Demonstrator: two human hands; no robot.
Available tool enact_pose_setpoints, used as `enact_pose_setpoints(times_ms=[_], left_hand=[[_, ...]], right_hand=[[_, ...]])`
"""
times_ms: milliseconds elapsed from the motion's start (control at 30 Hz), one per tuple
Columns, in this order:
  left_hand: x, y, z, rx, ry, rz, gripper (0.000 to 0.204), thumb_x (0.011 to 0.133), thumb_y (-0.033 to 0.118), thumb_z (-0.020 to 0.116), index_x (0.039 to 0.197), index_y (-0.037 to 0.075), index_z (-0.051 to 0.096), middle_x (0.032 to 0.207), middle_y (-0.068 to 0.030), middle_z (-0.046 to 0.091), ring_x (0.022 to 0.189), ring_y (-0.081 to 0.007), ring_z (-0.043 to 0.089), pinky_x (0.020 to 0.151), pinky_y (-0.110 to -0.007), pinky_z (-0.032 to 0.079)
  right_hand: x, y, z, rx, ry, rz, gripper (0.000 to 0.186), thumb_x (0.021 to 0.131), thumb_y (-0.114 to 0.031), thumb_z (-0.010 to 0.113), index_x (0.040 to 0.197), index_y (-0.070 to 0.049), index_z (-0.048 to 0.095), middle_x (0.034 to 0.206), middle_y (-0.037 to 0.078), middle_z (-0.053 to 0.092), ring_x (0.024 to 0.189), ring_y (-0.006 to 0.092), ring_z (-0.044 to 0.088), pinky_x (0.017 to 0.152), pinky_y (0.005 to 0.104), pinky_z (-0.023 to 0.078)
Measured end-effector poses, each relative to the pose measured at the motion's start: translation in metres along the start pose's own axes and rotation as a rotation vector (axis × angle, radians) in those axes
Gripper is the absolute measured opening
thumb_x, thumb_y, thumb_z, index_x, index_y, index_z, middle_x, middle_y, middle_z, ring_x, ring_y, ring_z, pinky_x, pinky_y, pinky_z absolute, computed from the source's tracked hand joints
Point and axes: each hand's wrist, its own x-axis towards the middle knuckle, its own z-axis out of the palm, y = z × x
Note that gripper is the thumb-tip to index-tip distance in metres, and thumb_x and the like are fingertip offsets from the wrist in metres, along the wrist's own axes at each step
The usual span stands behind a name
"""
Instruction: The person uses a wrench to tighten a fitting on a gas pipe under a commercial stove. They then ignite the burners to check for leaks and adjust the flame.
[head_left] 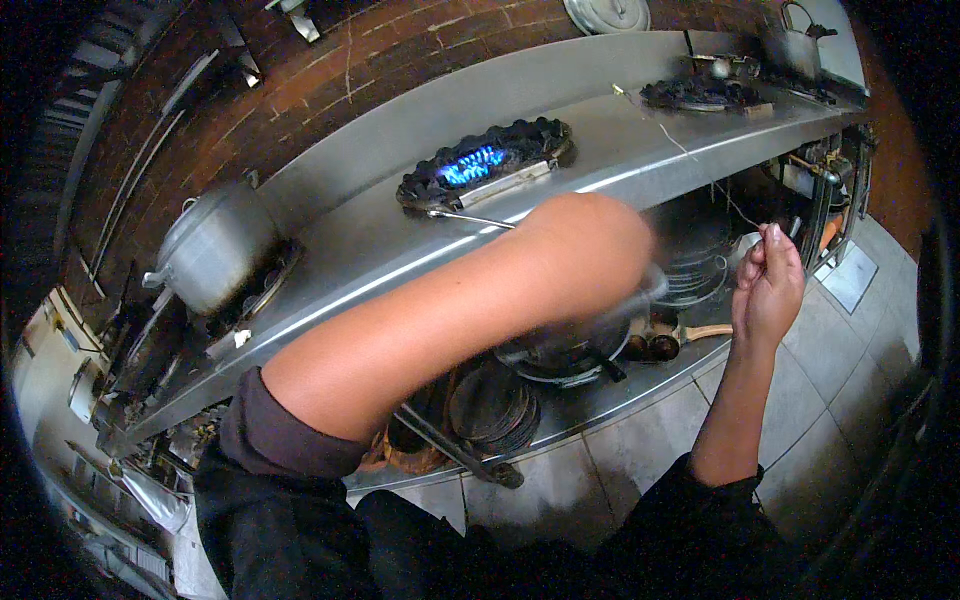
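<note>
My left arm reaches across the middle, and my left hand (600, 250) is bent down at its end, smeared by motion with its fingers hidden. Close to it, a thin metal rod (470, 217) sticks out from the front of a gas burner (412, 192) with blue flames (472, 165). On the right, in front of the counter edge, my right hand (770, 290) is closed, thumb and fingertips pinched together. A thin pale strand (738, 208) runs from those fingertips up towards the counter; what it is made of I cannot tell.
A lidded metal pot (215, 250) stands on the left burner. Another black burner (700, 95) and a smaller pot (793, 55) are at the far right. Below the steel counter (350, 235), a shelf holds stacked dark round items (495, 410) and wooden-handled utensils (705, 332).
</note>
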Motion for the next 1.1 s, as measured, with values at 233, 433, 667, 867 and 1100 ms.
enact_pose_setpoints(times_ms=[233,433,667,867,1100], left_hand=[[-0.012,0.004,0.004,0.026,0.189,0.234,0.014,0.078,0.015,0.051,0.078,0.004,0.060,0.066,-0.0154,0.059,0.062,-0.0328,0.062,0.055,-0.044,0.051],[-0.026,0.022,-0.009,0.175,0.105,0.279,0.015,0.076,0.016,0.053,0.071,0.003,0.060,0.063,-0.0119,0.059,0.057,-0.0268,0.062,0.050,-0.038,0.051],[-0.067,0.046,-0.029,-0.166,-0.104,0.249,0.013,0.079,0.016,0.052,0.077,0.004,0.054,0.067,-0.0122,0.055,0.061,-0.0276,0.062,0.051,-0.038,0.053],[-0.120,0.061,0.053,-1.171,-0.437,0.649,0.023,0.083,0.024,0.062,0.098,0.008,0.055,0.082,-0.0147,0.058,0.074,-0.0282,0.058,0.061,-0.040,0.044],[-0.190,0.162,0.351,-1.538,-0.326,-0.084,0.025,0.087,0.029,0.061,0.084,0.004,0.057,0.073,-0.0048,0.055,0.070,-0.0126,0.051,0.062,-0.031,0.043]], right_hand=[[0.008,0.003,-0.013,-0.076,-0.036,0.024,0.019,0.091,-0.022,0.056,0.090,-0.003,0.056,0.064,-0.001,0.047,0.048,0.0042,0.039,0.041,0.0174,0.030],[0.016,-0.004,-0.020,-0.120,0.037,-0.013,0.017,0.093,-0.020,0.054,0.090,-0.004,0.056,0.063,-0.003,0.046,0.049,0.0036,0.038,0.041,0.0174,0.028],[0.017,-0.003,-0.028,-0.108,0.047,-0.018,0.017,0.093,-0.021,0.053,0.090,-0.004,0.056,0.064,-0.003,0.046,0.049,0.0037,0.038,0.042,0.0173,0.028],[0.015,-0.003,-0.030,0.091,0.040,0.077,0.017,0.094,-0.021,0.052,0.091,-0.005,0.055,0.064,-0.002,0.046,0.048,0.0048,0.039,0.040,0.0185,0.029],[0.002,0.004,-0.031,0.257,-0.054,0.136,0.017,0.094,-0.019,0.049,0.092,-0.004,0.055,0.063,-0.002,0.047,0.047,0.0062,0.039,0.038,0.0195,0.030]])
